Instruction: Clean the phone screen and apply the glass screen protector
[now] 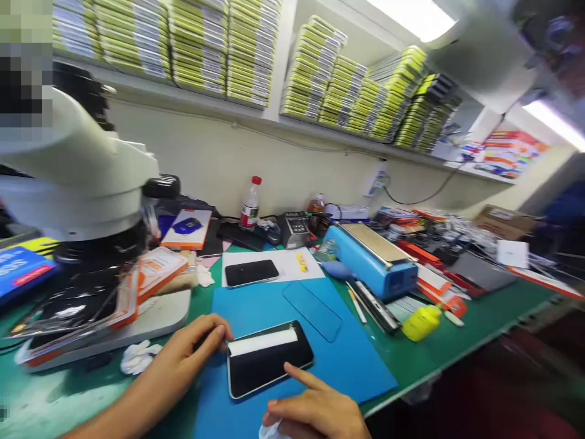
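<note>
A smartphone lies on a blue mat, its dark glass facing up with a bright white band of reflection across it. My left hand grips the phone's left end at the upper corner, thumb and fingers bent. With its curled fingers my right hand holds a crumpled white tissue, partly hidden. The right index finger stretches out to the phone's lower edge. A thin clear glass sheet rests on the mat beyond the phone.
Farther back, another dark phone sits on white paper. To the right are a blue machine, black tweezers and a yellow bottle. A microscope rises at left beside stacked boxes. The green bench's front edge runs along the right.
</note>
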`<action>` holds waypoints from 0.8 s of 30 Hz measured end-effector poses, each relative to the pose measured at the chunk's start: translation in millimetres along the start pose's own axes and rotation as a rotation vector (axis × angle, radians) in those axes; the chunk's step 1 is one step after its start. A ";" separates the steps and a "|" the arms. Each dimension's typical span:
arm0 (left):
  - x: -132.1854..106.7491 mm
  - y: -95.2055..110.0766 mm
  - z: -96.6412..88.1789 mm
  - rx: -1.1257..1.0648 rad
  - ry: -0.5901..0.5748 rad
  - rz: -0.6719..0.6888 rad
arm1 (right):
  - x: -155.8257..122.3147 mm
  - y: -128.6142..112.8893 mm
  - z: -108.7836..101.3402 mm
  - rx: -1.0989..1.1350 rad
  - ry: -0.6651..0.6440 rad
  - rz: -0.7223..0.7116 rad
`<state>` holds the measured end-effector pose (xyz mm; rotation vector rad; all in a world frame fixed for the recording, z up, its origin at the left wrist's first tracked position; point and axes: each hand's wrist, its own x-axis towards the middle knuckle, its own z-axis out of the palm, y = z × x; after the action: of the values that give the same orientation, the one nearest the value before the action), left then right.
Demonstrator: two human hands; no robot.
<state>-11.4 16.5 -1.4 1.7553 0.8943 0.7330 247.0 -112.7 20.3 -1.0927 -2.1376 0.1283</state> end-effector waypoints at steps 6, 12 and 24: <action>-2.5 -3.0 -2.1 0.116 -0.035 -0.100 | -23.9 12.7 -47.7 -0.003 0.446 0.678; -3.8 2.0 -1.7 0.151 -0.055 -0.122 | -40.1 42.6 -63.3 -0.136 0.396 0.764; -6.0 9.8 0.0 0.226 -0.019 -0.109 | -73.8 64.0 -89.6 -0.267 0.656 0.944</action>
<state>-12.4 9.2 7.3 1.8901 1.0852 0.5608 375.1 -146.5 20.3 -1.9077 -0.9637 -0.0826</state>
